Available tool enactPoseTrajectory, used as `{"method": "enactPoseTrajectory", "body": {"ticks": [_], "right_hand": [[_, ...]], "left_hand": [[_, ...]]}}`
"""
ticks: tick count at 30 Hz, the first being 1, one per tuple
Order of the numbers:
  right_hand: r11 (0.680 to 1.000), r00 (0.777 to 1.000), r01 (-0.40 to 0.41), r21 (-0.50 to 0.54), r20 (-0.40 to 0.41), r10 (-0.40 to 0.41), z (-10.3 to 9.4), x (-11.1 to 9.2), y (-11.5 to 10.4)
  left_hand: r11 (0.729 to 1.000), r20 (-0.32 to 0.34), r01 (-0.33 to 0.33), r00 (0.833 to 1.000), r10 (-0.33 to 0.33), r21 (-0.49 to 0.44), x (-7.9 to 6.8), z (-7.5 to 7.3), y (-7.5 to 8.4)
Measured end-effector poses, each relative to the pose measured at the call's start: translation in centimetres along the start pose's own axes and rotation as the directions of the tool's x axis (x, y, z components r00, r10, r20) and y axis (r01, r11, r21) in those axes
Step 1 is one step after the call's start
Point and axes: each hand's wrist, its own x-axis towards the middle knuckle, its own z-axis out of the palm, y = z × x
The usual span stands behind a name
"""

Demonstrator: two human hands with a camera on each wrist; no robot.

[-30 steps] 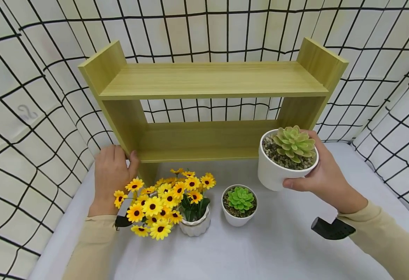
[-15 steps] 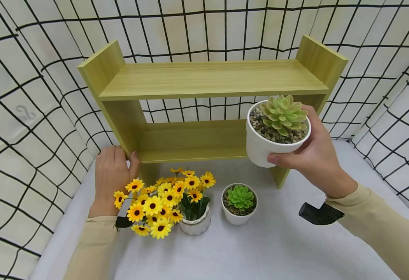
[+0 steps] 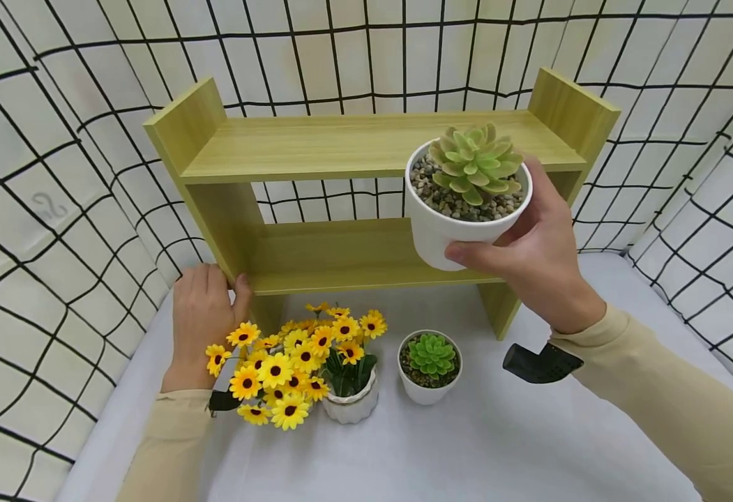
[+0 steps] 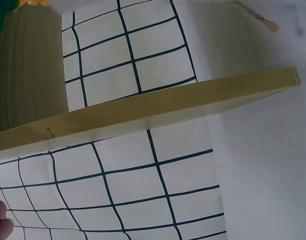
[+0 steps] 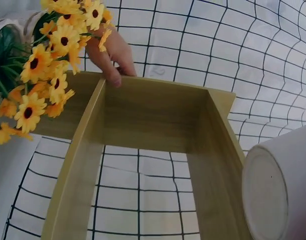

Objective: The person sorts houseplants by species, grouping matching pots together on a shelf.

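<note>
My right hand (image 3: 545,261) grips a white flowerpot (image 3: 435,233) with a large pale-green succulent (image 3: 475,164) in pebbles, thumb on its near side. It is raised in front of the two-tier wooden shelf (image 3: 316,143), overlapping the upper board in the head view. Its pale underside shows in the right wrist view. My left hand (image 3: 203,324) holds the shelf's left side panel (image 5: 153,85) near the lower board, thumb on the front edge. In the left wrist view only some fingertips (image 4: 0,220) show, at the lower left.
Yellow artificial daisies (image 3: 291,366), with a white scalloped pot (image 3: 353,408) among them, stand on the white-covered table (image 3: 366,460) before the shelf's left half. A smaller white pot (image 3: 425,394) with a bright-green succulent is right of them. Black wire grid (image 3: 404,56) encloses the back and sides.
My right hand has carried the potted succulent up and to the left, from beside the lower board to the upper board's height. The left hand stays on the shelf's side panel.
</note>
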Motion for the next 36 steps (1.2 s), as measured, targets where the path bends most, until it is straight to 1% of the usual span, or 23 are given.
{"method": "enactPoseTrajectory", "body": {"ticks": [4,7,13,16,19,20,22,25,27,29,32,34,36], "right_hand": [[0.997,0.997,0.071,0.014,-0.023,-0.071,1.0,0.8,-0.3],[0.993,0.992,0.122,0.009,-0.026,-0.121,1.6,1.5,-0.2],[0.972,0.973,0.232,0.025,-0.010,-0.231,2.4,3.1,0.1],[0.965,0.965,0.261,0.022,0.002,-0.261,2.7,4.0,0.0],[0.963,0.963,0.269,0.004,0.015,-0.269,3.0,4.8,-0.3],[0.965,0.965,0.263,-0.008,0.020,-0.263,3.1,5.0,-0.5],[0.977,0.976,0.214,-0.017,0.036,-0.213,3.3,5.5,-0.9],[0.996,0.994,0.088,-0.011,0.064,-0.088,3.3,6.2,-1.7],[1.000,0.996,-0.008,0.007,0.089,0.007,3.2,6.6,-2.2],[0.997,0.991,-0.073,-0.008,0.110,0.073,3.2,7.1,-2.7],[0.989,0.978,-0.137,-0.050,0.151,0.143,3.0,7.7,-3.3],[0.983,0.966,-0.177,-0.055,0.182,0.185,3.0,8.1,-3.5],[0.976,0.951,-0.216,-0.039,0.218,0.219,3.0,8.6,-3.7]], "left_hand": [[1.000,0.015,0.005,1.000,-0.005,0.009,0.0,0.0,0.2],[1.000,0.019,0.010,1.000,-0.011,0.012,-0.1,0.0,0.2],[1.000,0.031,0.026,0.999,-0.026,0.007,-0.2,-0.1,0.3],[1.000,0.039,0.030,0.999,-0.031,0.003,-0.2,-0.1,0.3],[1.000,0.037,0.025,0.999,-0.025,0.004,-0.2,-0.2,0.3],[1.000,0.035,0.022,0.999,-0.022,0.006,-0.2,-0.2,0.3],[1.000,0.033,0.020,0.999,-0.020,0.006,-0.1,-0.2,0.3],[1.000,0.046,0.023,0.999,-0.024,0.006,-0.1,-0.2,0.3],[1.000,0.065,0.029,0.997,-0.030,0.008,-0.1,-0.3,0.3],[0.999,0.069,0.035,0.997,-0.035,0.003,-0.1,-0.4,0.3],[0.999,0.062,0.037,0.997,-0.036,-0.003,-0.1,-0.4,0.3],[0.999,0.045,0.036,0.998,-0.035,-0.015,-0.1,-0.3,0.2],[0.999,0.047,0.033,0.998,-0.033,-0.015,-0.2,-0.4,0.1]]}}
